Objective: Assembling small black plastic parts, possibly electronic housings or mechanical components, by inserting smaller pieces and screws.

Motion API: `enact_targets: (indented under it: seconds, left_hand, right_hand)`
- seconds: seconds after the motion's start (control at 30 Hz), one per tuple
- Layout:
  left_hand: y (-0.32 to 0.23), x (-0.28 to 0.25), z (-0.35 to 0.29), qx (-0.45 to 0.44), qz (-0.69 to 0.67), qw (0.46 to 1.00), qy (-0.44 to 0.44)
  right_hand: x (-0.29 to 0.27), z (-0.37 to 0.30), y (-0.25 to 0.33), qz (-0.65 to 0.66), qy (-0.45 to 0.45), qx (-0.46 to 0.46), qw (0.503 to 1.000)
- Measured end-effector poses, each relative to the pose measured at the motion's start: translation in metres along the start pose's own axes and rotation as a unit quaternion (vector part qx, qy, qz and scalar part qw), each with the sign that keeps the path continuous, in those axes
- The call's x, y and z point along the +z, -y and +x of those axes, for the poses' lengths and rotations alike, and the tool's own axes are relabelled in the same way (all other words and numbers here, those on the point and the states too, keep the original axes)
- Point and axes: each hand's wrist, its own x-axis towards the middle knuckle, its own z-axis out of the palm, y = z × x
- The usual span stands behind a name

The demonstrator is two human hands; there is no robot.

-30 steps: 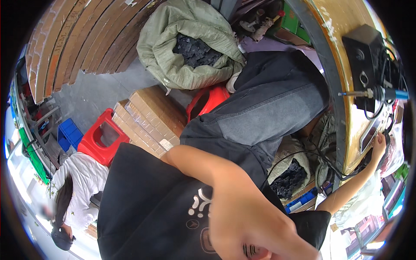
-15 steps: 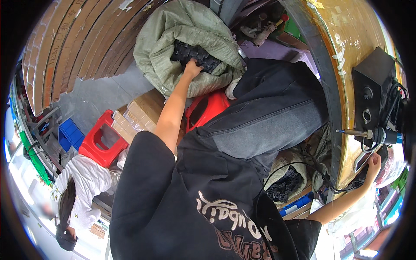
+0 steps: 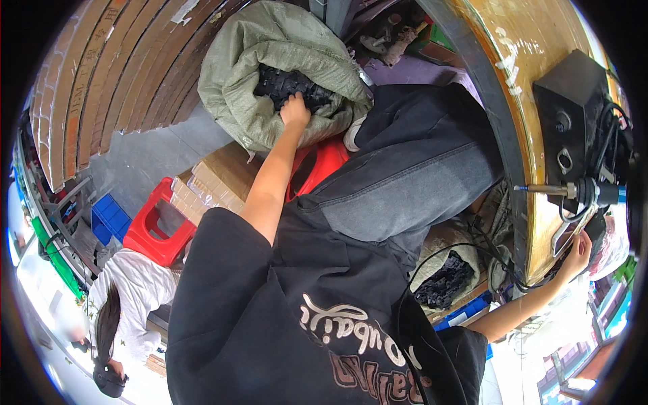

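My left hand (image 3: 295, 110) reaches to the opening of a large green woven sack (image 3: 226, 74) with its rim rolled down. Its fingers are curled at the small black plastic-looking parts (image 3: 282, 82) inside; whatever they grip is hidden. Far off to the right, my right hand (image 3: 578, 253) is at the edge of the wooden-topped table (image 3: 482, 40). Its fingers are pressed together beside a small metal frame, below a soldering iron (image 3: 550, 190) held in a stand. What lies between those fingers is too small to make out.
A black box-shaped unit (image 3: 570, 101) with cables stands on the table. Below it sits a second sack of black parts (image 3: 449, 280). Red stools (image 3: 158, 226), a cardboard box (image 3: 223, 175), a blue crate (image 3: 111, 217) and stacked flat cartons (image 3: 101, 74) are leftward. A person in white (image 3: 135, 283) sits behind.
The whole view has shifted slightly. My left hand has drawn back a little toward the sack's near rim, still at the black parts. My right hand stays by the table edge.
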Motion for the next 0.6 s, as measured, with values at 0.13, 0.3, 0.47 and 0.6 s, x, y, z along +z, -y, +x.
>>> enact_targets:
  seconds: [0.13, 0.3, 0.47, 0.6]
  left_hand:
    - [0.007, -0.033, -0.023, 0.142, 0.006, 0.986, -0.084]
    - [0.015, -0.077, -0.043, 0.293, -0.122, 0.914, -0.254]
    - [-0.028, -0.144, -0.112, 0.271, -0.417, 0.866, -0.049]
    - [-0.083, -0.208, -0.197, 0.263, -0.627, 0.704, 0.204]
  right_hand:
    - [0.014, -0.017, 0.03, -0.013, -0.059, -0.02, 0.998]
    - [0.023, -0.039, 0.052, 0.146, -0.105, -0.038, 0.983]
    - [0.021, -0.09, 0.118, 0.134, -0.162, -0.039, 0.977]
    - [0.032, -0.147, 0.157, 0.337, -0.131, -0.079, 0.929]
